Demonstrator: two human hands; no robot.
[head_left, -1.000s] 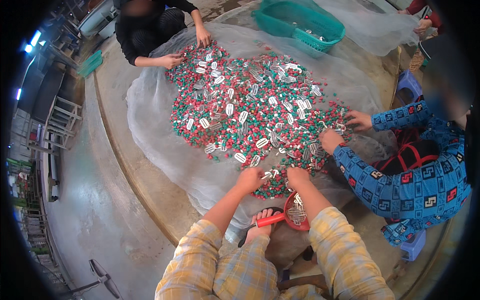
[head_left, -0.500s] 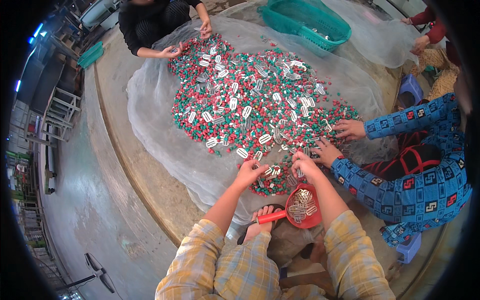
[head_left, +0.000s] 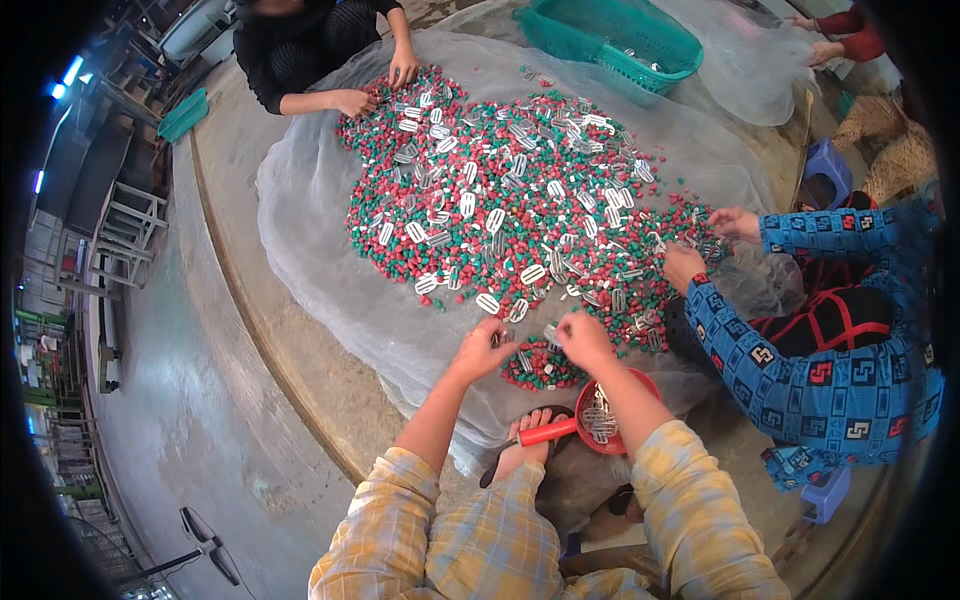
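A pile of small red, green and white pebble-like pieces (head_left: 420,245) lies on a pale mesh sheet (head_left: 320,270), mixed with silvery oval slotted metal pieces (head_left: 495,221). Just above a small heap (head_left: 540,368) at the near edge, my left hand (head_left: 480,350) is closed on shiny slotted metal pieces. My right hand (head_left: 588,343) faces it a short way off, pinching a silvery piece (head_left: 552,336) between thumb and fingers. Below my right forearm sits a red plastic dipper (head_left: 549,432) holding several slotted metal pieces (head_left: 600,420), partly hidden by the forearm.
A co-worker in a patterned blue sleeve (head_left: 735,340) reaches into the pile from the right. Another in black (head_left: 265,70) works at the far left. At the far side stands a green basket (head_left: 625,50); a third person's red sleeve (head_left: 865,45) shows far right. My foot (head_left: 525,440) is beside the dipper handle.
My right hand has moved left, closer to my left hand, with a metal piece in it. My left hand has shifted slightly left. The blue-sleeved co-worker's hands have drawn back to the right.
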